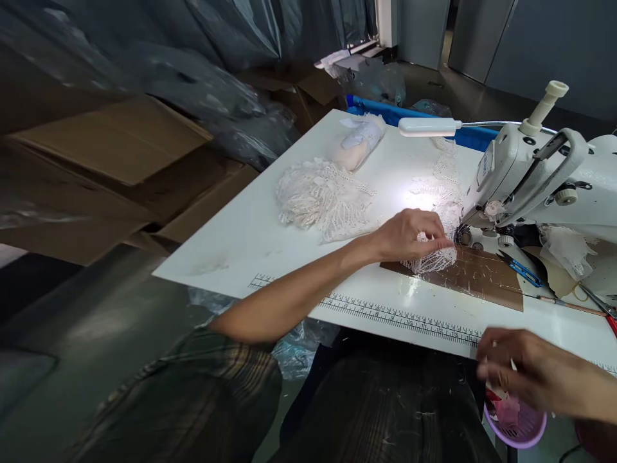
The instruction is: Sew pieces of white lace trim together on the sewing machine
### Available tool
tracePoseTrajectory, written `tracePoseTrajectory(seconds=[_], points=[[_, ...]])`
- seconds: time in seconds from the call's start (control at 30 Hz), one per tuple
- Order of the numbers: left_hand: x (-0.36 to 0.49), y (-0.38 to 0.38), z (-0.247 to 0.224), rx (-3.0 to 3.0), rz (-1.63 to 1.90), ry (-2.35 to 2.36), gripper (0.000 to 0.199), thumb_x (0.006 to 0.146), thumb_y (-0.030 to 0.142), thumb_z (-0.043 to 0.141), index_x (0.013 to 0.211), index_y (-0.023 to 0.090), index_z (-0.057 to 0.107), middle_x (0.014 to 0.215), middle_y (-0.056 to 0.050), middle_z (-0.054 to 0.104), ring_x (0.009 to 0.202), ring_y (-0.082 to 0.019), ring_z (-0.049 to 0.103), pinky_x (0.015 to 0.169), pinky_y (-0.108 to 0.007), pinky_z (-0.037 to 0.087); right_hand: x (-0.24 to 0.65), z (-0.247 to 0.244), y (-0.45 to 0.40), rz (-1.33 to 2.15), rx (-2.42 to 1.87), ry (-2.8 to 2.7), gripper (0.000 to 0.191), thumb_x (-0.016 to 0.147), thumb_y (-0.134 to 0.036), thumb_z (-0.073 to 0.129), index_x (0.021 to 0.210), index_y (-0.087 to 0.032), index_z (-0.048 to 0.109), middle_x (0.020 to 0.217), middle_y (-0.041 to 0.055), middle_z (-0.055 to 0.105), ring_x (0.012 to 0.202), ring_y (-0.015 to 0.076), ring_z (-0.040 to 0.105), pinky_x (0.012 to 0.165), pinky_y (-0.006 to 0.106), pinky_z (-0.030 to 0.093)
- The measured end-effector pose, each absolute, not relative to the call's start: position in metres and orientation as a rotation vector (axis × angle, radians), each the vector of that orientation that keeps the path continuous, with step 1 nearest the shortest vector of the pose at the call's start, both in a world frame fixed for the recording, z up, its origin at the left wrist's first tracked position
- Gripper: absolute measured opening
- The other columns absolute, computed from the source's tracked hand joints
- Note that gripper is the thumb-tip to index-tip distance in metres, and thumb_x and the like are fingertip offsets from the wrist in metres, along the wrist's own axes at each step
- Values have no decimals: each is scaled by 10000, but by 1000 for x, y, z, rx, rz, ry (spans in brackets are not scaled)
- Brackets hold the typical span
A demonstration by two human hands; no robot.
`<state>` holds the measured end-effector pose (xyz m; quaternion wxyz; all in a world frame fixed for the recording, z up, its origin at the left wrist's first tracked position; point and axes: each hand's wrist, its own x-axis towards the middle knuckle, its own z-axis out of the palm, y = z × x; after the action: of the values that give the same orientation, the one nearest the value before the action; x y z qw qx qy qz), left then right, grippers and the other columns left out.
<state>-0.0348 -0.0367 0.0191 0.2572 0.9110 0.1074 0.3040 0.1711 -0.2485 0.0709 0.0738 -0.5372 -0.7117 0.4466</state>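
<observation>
White lace lies under the front of a white sewing machine, partly on a brown plate. My left hand pinches the edge of this lace beside the needle area. Near the table's front edge, past the printed ruler, my right hand is curled and blurred by motion; whether it holds anything is hidden. A heap of white lace sits left of the machine, with a wrapped pale bundle behind it.
Blue snips and red-handled scissors lie to the right on the white table. A lamp hangs over the back. Cardboard boxes stand left, and a purple basket sits below my right hand.
</observation>
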Motion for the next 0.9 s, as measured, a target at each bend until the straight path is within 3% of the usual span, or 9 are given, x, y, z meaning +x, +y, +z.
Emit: tracePoseTrajectory(seconds=[0.13,0.27,0.4,0.47,0.53,0.6,0.7,0.77,0.9], points=[[-38,-29,18,2713,924,569,306,998,362,515,870,149,693,847,-53,704,769,-157,643,678,-297,505,183,47,-211,727,-1865,-2023,326,925,-482,496,797,-222,646,737,43,664,619,165,582,567,286,449],[-31,-37,5,2941,802,575,201,995,276,518,1065,141,650,1126,-116,690,972,-218,652,800,-375,515,182,23,-175,317,-1803,-2032,280,929,-342,444,996,-203,678,968,97,700,830,223,658,720,345,530],[-28,-38,3,2983,471,507,375,950,283,592,1281,108,565,1374,-198,566,1201,-287,582,976,-461,475,174,-1,-160,135,-1650,-2127,371,932,-253,423,1211,-178,657,1221,145,666,1051,275,641,892,437,544],[-32,-29,9,2907,272,390,402,929,303,620,1295,141,583,1424,-172,536,1250,-281,562,1020,-443,460,173,-9,-161,89,-1567,-2168,384,908,-206,449,1227,-160,659,1257,147,665,1101,291,626,930,480,530],[-35,-15,18,2763,152,263,314,915,323,634,1209,216,658,1402,-93,578,1209,-233,600,1000,-379,483,174,-11,-168,100,-1498,-2188,373,886,-178,470,1193,-166,681,1226,128,692,1142,302,614,940,510,519],[-35,-2,26,2628,214,284,222,926,343,610,1076,222,721,1268,-59,673,1046,-182,674,895,-313,526,176,-7,-179,182,-1416,-2199,320,863,-164,485,1082,-192,717,1118,94,738,1119,293,634,914,504,524],[-22,8,28,2648,425,478,254,944,334,561,1023,168,736,1061,-81,729,921,-183,686,806,-304,528,177,5,-195,416,-1261,-2231,223,822,-124,495,811,-213,699,831,36,753,949,236,685,834,429,541],[-8,12,23,2777,406,556,248,931,291,550,969,142,745,1011,-101,718,885,-203,674,762,-316,516,176,11,-200,519,-1191,-2235,215,813,-102,489,731,-214,654,732,16,718,848,197,687,787,376,541],[18,26,11,2911,319,429,220,867,153,536,932,153,747,1067,-98,686,860,-188,650,753,-299,503,171,9,-189,242,-1282,-2210,263,882,-131,453,995,-185,684,1005,87,740,945,211,679,827,380,551]])
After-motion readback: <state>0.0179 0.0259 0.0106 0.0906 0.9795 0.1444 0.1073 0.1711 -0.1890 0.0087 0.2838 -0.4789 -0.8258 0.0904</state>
